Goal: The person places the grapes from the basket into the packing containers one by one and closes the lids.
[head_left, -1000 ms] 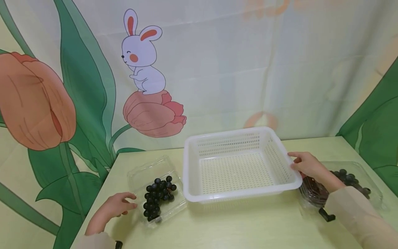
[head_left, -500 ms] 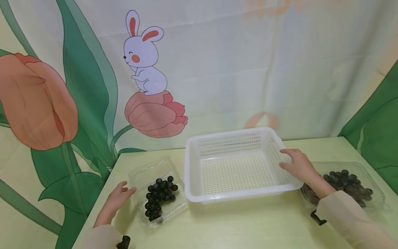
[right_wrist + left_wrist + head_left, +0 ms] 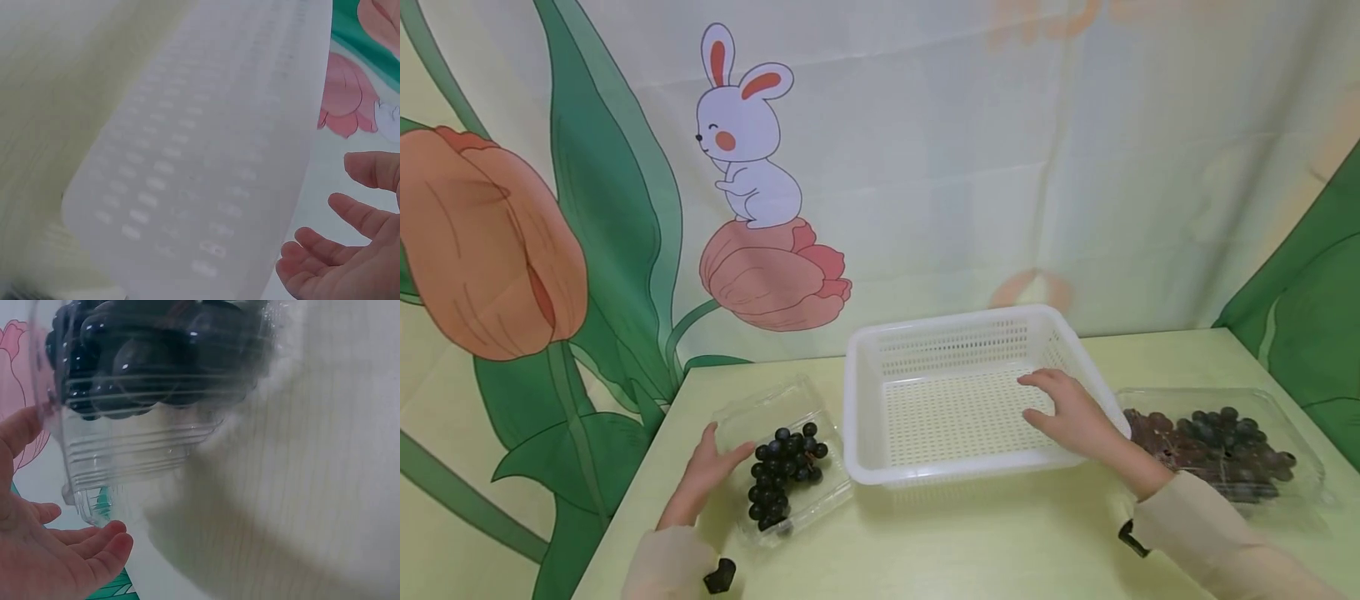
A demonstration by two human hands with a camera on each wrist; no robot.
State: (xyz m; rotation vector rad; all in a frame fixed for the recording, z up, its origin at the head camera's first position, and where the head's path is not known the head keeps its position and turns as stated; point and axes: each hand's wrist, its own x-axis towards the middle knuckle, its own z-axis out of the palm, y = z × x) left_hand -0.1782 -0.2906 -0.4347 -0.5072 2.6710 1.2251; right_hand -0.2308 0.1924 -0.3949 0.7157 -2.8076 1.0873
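Observation:
A bunch of dark grapes [image 3: 786, 471] lies in a clear plastic clamshell box [image 3: 823, 500] on the left of the table. Beside that box's left edge is my left hand [image 3: 703, 467], fingers spread and holding nothing; in the left wrist view, the fingers [image 3: 100, 550] are close around the box's rim, and I cannot tell whether they touch it. My right hand [image 3: 1067, 412] hovers over the right part of a white perforated plastic basket [image 3: 962, 475], its fingers extended and loosely bent around nothing. The basket's inside shows its bare slotted floor.
To the right of the basket stands another clear plastic box [image 3: 1300, 433] with dark and reddish grapes [image 3: 1225, 450] in it. Behind the table [image 3: 970, 542] hangs a printed cloth [image 3: 925, 167] with a rabbit and tulips.
My right hand has left the basket's right rim and moved left over the basket, uncovering the right-hand grapes. My left hand has risen and come closer to the left box.

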